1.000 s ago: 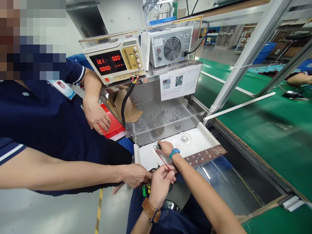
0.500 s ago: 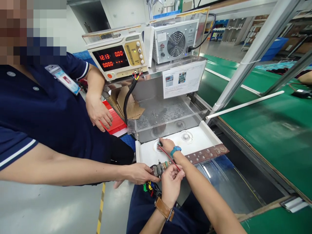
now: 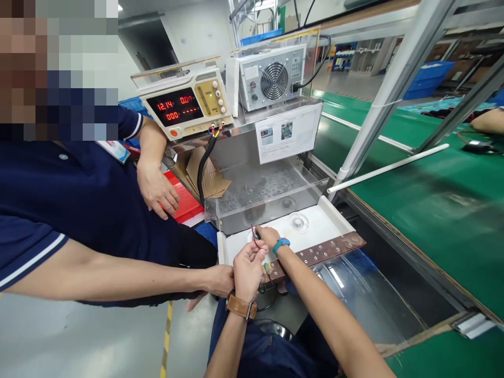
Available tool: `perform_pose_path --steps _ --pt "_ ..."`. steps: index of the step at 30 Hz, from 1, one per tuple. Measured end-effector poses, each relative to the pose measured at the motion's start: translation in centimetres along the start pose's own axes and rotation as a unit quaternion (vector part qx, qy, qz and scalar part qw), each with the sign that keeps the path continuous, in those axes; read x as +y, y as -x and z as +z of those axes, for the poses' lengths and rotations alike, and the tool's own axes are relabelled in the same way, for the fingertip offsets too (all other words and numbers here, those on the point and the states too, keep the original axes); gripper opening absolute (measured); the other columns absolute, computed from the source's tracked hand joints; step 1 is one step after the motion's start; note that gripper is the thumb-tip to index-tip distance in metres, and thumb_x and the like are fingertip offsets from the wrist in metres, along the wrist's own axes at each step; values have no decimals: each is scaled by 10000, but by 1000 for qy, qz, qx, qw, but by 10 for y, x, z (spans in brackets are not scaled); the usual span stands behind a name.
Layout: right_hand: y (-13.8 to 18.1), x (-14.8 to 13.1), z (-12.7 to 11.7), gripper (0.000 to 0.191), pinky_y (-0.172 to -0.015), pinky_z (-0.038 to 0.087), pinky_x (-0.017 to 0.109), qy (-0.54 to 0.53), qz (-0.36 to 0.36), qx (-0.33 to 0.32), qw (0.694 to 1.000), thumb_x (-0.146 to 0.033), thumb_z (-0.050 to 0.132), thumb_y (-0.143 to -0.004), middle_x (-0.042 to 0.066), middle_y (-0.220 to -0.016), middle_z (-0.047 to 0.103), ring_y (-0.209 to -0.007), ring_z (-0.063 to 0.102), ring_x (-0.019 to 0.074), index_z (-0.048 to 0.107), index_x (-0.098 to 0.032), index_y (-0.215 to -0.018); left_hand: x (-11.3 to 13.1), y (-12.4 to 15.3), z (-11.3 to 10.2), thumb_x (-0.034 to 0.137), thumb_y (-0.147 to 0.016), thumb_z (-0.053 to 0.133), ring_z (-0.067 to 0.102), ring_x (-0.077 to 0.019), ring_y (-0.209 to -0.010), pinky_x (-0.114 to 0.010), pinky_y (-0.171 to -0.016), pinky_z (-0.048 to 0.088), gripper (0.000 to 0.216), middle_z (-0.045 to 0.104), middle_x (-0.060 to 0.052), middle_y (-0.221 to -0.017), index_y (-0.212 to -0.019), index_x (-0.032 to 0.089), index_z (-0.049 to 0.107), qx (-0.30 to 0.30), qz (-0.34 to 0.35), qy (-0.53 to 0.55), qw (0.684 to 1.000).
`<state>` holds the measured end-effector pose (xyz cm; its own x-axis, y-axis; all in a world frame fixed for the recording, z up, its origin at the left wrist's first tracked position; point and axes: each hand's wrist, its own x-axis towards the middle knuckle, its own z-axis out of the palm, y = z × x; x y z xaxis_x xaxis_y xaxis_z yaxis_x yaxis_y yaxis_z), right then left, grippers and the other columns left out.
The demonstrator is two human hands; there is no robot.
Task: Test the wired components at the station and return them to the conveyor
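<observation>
One thin red wire (image 3: 253, 234) is pinched between the thumb and fingertips of the wearer's left hand (image 3: 248, 262), which has a brown strap at the wrist. Just beyond it, the right hand (image 3: 270, 238), with a teal watch (image 3: 281, 244), reaches over a white tray (image 3: 331, 223). Its fingers are closed on a small dark part (image 3: 258, 235) near the tray's left end, though most of the grip is hidden. The wire curves up just beside this part; whether they touch is too small to tell.

A brown strip (image 3: 333, 245) dotted with metal eyelets runs along the tray's near edge. Just left of the wearer's left wrist is a co-worker's hand (image 3: 220, 280); its fingers are out of sight. Behind, a power supply (image 3: 183, 102) shows lit red digits.

The step in hand looks like guiding the wire at the dark part. The next move seems to call for a steady right hand and fine fingertip control from the left.
</observation>
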<state>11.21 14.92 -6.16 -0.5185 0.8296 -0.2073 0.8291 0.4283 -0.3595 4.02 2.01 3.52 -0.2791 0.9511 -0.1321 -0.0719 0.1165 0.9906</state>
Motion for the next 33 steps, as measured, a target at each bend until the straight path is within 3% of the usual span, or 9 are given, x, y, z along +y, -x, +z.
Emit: perform_pose_path --steps 8,13,17,28,33 --pt "-3 4 6 387 -699 396 294 -6 -1 10 1000 -437 566 -823 120 -1029 681 -947 635 258 523 -190 -1118 8 5 -12 303 -666 713 653 -189 -817 -304 -797 490 229 715 -60 -805 -844 162 680 -11 -17 -58 998" --pt "-4 7 9 393 -686 391 287 -9 -7 20 1000 -441 579 -807 111 -1015 686 -934 638 253 534 -191 -1106 1 16 -27 262 -703 643 629 -169 -663 -257 -634 466 146 689 -29 -695 -810 176 691 -84 -47 -204 974" --pt "-6 9 11 390 -691 390 289 -13 -2 14 1000 -441 570 -812 113 -1015 685 -937 635 257 540 -188 -1108 -8 30 -44 252 -725 593 631 -181 -641 -265 -617 458 130 702 -28 -700 -802 207 688 -62 -48 -279 957" --pt "-8 11 15 401 -698 390 289 -16 4 12 1000 -453 580 -808 106 -1028 682 -938 633 255 545 -197 -1114 -31 47 -53 325 -688 664 639 -202 -680 -269 -616 465 150 695 -39 -712 -782 211 688 -20 -68 -208 975" --pt "-6 9 13 407 -701 389 286 -19 3 17 1000 -458 580 -803 101 -1020 686 -942 634 252 550 -202 -1119 -20 25 -48 336 -728 637 657 -196 -742 -273 -672 479 201 715 -50 -775 -851 185 687 -45 -53 -191 979"
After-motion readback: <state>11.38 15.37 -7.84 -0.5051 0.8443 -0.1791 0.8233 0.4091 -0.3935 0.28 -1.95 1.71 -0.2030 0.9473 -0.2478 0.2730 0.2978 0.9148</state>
